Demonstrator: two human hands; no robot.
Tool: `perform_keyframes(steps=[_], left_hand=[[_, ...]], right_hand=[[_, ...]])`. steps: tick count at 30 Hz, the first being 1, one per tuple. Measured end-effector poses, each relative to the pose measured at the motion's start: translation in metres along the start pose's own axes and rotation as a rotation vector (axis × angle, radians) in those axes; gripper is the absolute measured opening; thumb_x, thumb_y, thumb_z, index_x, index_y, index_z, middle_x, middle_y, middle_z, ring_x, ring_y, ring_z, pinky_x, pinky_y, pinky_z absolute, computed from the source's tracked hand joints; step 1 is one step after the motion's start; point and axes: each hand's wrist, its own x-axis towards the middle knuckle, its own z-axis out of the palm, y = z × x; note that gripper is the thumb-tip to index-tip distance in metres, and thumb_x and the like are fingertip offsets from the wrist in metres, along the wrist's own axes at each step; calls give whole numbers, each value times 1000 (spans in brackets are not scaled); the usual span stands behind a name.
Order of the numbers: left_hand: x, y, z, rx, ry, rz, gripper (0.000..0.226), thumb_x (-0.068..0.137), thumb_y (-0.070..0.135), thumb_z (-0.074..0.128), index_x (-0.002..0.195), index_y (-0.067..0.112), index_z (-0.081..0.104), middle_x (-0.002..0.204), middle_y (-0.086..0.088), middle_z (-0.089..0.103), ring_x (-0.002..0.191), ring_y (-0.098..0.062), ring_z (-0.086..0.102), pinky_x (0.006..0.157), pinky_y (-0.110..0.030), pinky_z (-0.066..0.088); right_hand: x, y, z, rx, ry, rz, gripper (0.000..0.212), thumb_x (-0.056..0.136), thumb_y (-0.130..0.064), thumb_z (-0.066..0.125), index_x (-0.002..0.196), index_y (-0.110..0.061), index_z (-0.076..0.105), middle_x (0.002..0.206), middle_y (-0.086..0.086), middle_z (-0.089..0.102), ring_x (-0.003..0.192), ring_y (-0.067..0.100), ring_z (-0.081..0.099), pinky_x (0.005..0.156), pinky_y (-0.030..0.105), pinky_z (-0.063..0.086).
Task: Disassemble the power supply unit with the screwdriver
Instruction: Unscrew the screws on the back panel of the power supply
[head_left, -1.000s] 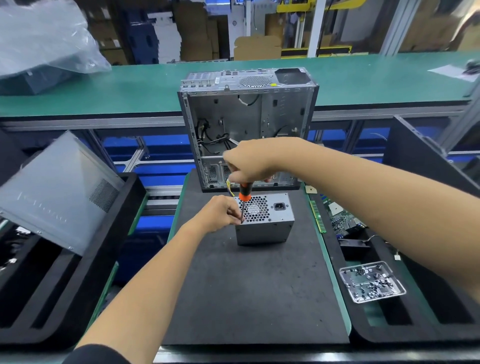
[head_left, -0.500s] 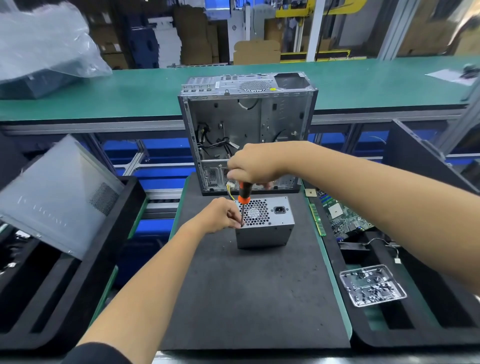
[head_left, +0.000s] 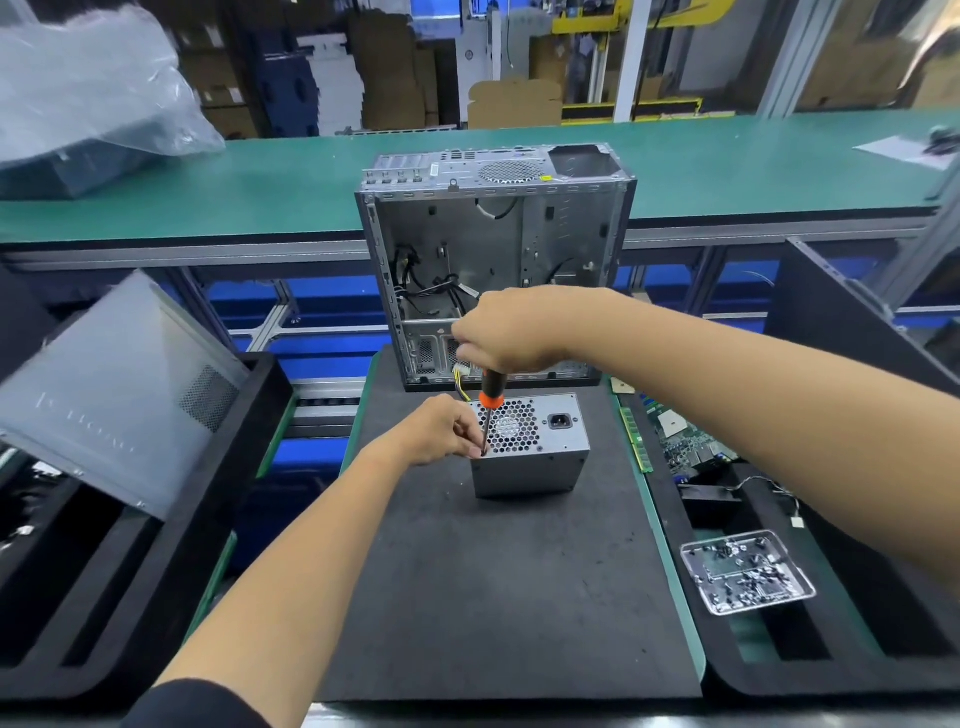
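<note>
A grey metal power supply unit (head_left: 545, 462) stands on the black mat (head_left: 498, 597), its fan grille and power socket facing up. My right hand (head_left: 511, 330) grips the black and orange handle of a screwdriver (head_left: 488, 400), which stands nearly upright with its tip at the unit's near left top corner. My left hand (head_left: 441, 431) rests against the unit's left side, fingers curled and pinching at the shaft near the tip. Yellow and black wires show behind the unit.
An open, emptied computer case (head_left: 493, 260) stands upright behind the unit. A clear tray of screws (head_left: 748, 571) and a circuit board (head_left: 685, 441) lie at the right. A grey side panel (head_left: 119, 384) leans in the black foam bin at the left.
Both hands stay on the screwdriver and the unit's corner. My right hand has shifted slightly on the handle; the view has tilted a little.
</note>
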Motion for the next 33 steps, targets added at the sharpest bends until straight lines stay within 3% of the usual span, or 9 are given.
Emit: perform_keyframes(steps=[2,6,9,11,16,19,24,28,33], left_hand=[[0,0,0,16,-1,14,9,72,-16,71,78,-10,69,72,-2,66,62,-1,62,65,-17,53],[0,0,1,11,16,6,9,72,-16,70,79,-10,69,76,-10,68,70,-13,65,72,-23,56],[1,0,1,11,21,-2,11,72,-16,71,74,-6,68,71,0,66,63,-3,63,66,-18,54],[1,0,1,10,22,4,14,72,-15,71,72,-2,68,71,-1,63,65,-9,63,70,-25,55],[1,-1,1,11,21,5,11,71,-19,70,75,-9,68,70,0,63,61,-4,62,64,-18,53],[2,-2,1,19,14,-7,9,72,-17,70,76,-10,68,69,2,65,59,3,62,60,-11,50],[4,-4,1,-2,29,-11,17,71,-15,72,70,1,69,71,-2,62,62,-7,61,65,-21,52],[6,-7,1,5,15,1,15,70,-15,72,71,-1,70,71,-3,65,66,-14,63,68,-27,55],[7,-5,0,8,4,4,8,72,-15,71,77,-9,70,75,-8,68,71,-18,64,75,-34,55]], right_hand=[[-3,2,-3,202,6,-97,10,96,-27,53,99,-17,52,81,-7,61,76,12,56,59,28,37],[-10,-1,-5,497,-32,-179,33,77,-4,67,105,-17,57,99,-5,63,85,12,58,74,29,50],[-6,0,-2,383,13,-55,19,86,-33,64,96,-18,58,88,-3,66,80,15,60,68,34,49],[-3,3,-2,175,39,59,43,95,-52,43,88,-13,59,79,4,67,76,22,64,60,32,44],[-5,6,-3,286,14,-93,13,92,-26,60,101,-17,57,81,-12,57,72,5,54,62,23,39],[-10,5,-5,470,-35,-143,32,77,-8,68,105,-18,56,99,-4,63,87,17,59,75,33,50],[-6,-1,0,61,69,158,47,97,-54,40,99,-10,57,87,4,60,76,27,54,60,35,40],[-2,2,0,114,62,55,30,100,-41,44,95,-13,53,83,1,59,70,18,54,51,28,30],[-7,6,-9,268,-3,-143,26,83,-4,62,102,-18,53,98,-4,52,85,16,48,72,32,44]])
